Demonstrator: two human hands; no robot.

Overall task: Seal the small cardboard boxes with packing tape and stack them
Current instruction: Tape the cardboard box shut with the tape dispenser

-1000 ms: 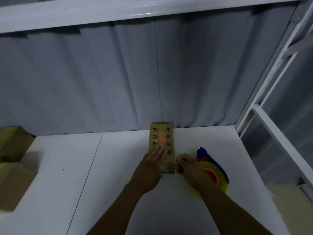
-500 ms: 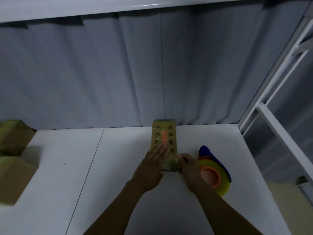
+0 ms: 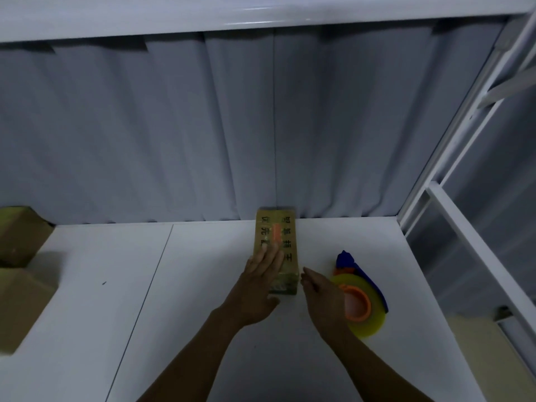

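A small cardboard box [image 3: 280, 233] with printed tape and an orange mark on top lies lengthwise on the white table [image 3: 203, 314], its far end near the curtain. My left hand [image 3: 258, 282] rests flat on the box's near top, fingers straight. Just right of the box's near end, my right hand [image 3: 322, 297] hovers with relaxed fingers and holds nothing. A roll of yellow packing tape [image 3: 365, 311] on a blue and orange dispenser lies right behind that hand.
Two taped cardboard boxes [image 3: 20, 274] sit at the table's left edge, one behind the other. A grey curtain [image 3: 232, 126] hangs along the back. A white metal frame [image 3: 452, 216] borders the right side.
My right hand has let go of the box's near end and drawn back a little to the right. The left hand still rests on the box top.
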